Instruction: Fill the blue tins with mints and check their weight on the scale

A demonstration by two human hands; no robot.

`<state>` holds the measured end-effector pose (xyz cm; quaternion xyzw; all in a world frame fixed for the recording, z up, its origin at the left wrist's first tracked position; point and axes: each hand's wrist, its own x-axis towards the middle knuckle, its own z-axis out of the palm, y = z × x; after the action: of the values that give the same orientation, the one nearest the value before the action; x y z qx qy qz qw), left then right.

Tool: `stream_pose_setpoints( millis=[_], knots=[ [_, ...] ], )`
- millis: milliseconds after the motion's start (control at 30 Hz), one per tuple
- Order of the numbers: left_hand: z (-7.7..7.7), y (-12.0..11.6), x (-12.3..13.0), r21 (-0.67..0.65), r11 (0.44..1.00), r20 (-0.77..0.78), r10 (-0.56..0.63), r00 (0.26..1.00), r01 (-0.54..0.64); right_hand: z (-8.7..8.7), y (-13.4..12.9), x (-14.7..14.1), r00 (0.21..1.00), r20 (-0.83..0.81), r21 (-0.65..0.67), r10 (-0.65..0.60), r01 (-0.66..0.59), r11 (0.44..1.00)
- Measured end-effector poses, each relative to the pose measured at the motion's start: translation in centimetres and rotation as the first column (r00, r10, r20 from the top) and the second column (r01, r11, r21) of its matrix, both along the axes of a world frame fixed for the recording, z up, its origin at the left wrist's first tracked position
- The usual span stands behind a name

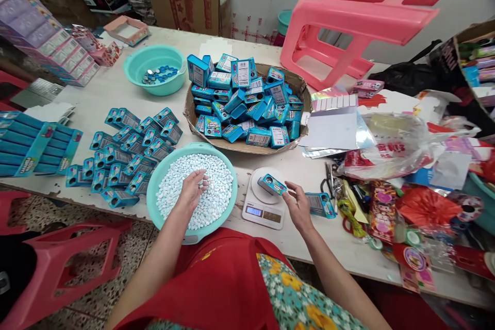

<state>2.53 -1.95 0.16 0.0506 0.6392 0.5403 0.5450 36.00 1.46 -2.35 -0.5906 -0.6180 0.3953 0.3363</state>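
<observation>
My left hand [192, 191] is over a turquoise basin [151, 201] full of small white candies [212, 185]. Its fingers are curled together, with candies at the fingertips. In my right hand [298, 208], thumb and fingers grip the end of a small blue tin [273, 184]. This tin lies tilted over the round plate of a white kitchen scale [264, 215]; whether it touches the plate I cannot tell. Another blue tin [320, 204] lies on the table just right of my right hand.
Several blue tins [131, 144] stand grouped left of the basin. Behind it, a cardboard tray [247, 148] is heaped with tins. A second turquoise basin [131, 69] holds small round pieces. Display boxes [38, 149] sit far left; a pink stool [309, 15] and plastic bags [394, 149] occupy the right.
</observation>
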Motion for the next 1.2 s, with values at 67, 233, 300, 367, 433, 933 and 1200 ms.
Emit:
stream_pose_setpoints(
  millis=[67,233,300,367,433,933,1200],
  knots=[
    [0.1,-0.1,0.1,0.010,1.000,-0.031,-0.016,0.999,0.017,-0.2,0.1,-0.5,1.000,0.016,0.013,0.004,-0.004,1.000],
    [0.4,-0.2,0.3,0.023,0.993,-0.176,-0.112,0.978,0.118,1.1,0.7,-2.3,0.997,0.072,0.059,0.005,-0.009,0.998],
    [1.3,0.0,0.3,0.017,0.980,-0.231,-0.191,0.954,0.200,3.1,1.1,-3.8,0.995,0.081,0.130,0.064,-0.074,0.989],
    [3.2,0.3,0.3,0.036,0.956,-0.298,-0.267,0.917,0.290,5.5,1.5,-5.9,0.982,0.079,0.197,0.172,-0.184,0.963],
    [5.8,0.8,0.2,0.091,0.911,-0.402,-0.337,0.851,0.403,7.6,1.7,-8.2,0.957,0.065,0.227,0.283,-0.290,0.930],
    [10.1,0.3,-1.6,0.080,0.743,-0.777,-0.371,0.509,0.664,7.9,2.1,-17.5,0.871,0.006,0.189,0.492,-0.484,0.854],
    [10.3,-1.0,-3.6,0.129,0.858,-0.708,-0.271,0.652,0.497,7.4,2.7,-17.5,0.899,-0.114,0.169,0.422,-0.402,0.900]
  ],
)
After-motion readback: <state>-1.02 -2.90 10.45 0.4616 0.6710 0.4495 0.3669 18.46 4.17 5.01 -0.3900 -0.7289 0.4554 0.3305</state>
